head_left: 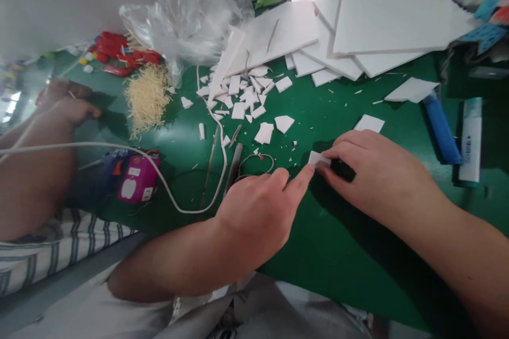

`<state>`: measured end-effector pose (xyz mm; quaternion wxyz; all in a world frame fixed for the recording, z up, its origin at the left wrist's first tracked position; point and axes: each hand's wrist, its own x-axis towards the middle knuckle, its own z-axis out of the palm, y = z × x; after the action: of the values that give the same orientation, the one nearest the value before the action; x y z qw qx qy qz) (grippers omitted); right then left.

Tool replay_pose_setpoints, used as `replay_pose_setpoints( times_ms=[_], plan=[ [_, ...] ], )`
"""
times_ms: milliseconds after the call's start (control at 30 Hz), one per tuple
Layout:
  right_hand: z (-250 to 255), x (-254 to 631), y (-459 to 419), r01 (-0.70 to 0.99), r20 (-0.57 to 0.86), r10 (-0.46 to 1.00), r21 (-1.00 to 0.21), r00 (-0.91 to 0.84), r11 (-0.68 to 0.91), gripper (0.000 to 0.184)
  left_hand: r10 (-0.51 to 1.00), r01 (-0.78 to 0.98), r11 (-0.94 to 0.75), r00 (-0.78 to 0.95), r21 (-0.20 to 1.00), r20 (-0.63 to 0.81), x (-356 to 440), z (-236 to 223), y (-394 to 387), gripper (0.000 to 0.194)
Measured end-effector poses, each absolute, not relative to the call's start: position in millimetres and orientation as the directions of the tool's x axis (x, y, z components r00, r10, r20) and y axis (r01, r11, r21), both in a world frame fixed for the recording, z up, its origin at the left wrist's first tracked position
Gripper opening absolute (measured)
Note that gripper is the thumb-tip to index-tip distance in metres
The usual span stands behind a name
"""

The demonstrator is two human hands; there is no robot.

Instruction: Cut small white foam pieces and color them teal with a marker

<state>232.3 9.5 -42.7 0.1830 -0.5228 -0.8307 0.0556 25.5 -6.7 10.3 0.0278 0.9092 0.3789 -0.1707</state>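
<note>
Right hand: thumb and forefinger pinched on one small white piece, over the green desk. Left hand: index finger extended, its tip touching the same piece; other fingers curled, whether around anything cannot be told. Just beyond the right hand: one flat white offcut. Right of that hand: one blue tool, with one capped marker beside it. Beyond the left hand: scattered white scraps; large white sheets, overlapping, farther right. Left of the left hand: one white cable, looped; one magenta box, apple emblem, contents hidden. Farther out, beyond the cable: one heap of thin pale sticks; one clear plastic bag, crumpled, contents indistinct. Far left: another person's arm.
</note>
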Motion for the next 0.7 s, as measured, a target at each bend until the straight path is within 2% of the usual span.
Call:
replay_pose_setpoints(
  times_ms=[367, 700],
  plan=[
    [-39, 229, 8, 0.875, 0.206, 0.908, -0.257, -0.365, 0.411, 0.026, 0.662, 0.701, -0.704, 0.592, -0.113, -0.459, 40, 22, -4, 0.068],
    [-38, 225, 4, 0.894, 0.233, 0.923, -0.261, -0.307, 0.364, 0.023, 0.643, 0.633, -0.754, 0.656, -0.175, -0.395, 38, 21, -6, 0.07]
  ],
)
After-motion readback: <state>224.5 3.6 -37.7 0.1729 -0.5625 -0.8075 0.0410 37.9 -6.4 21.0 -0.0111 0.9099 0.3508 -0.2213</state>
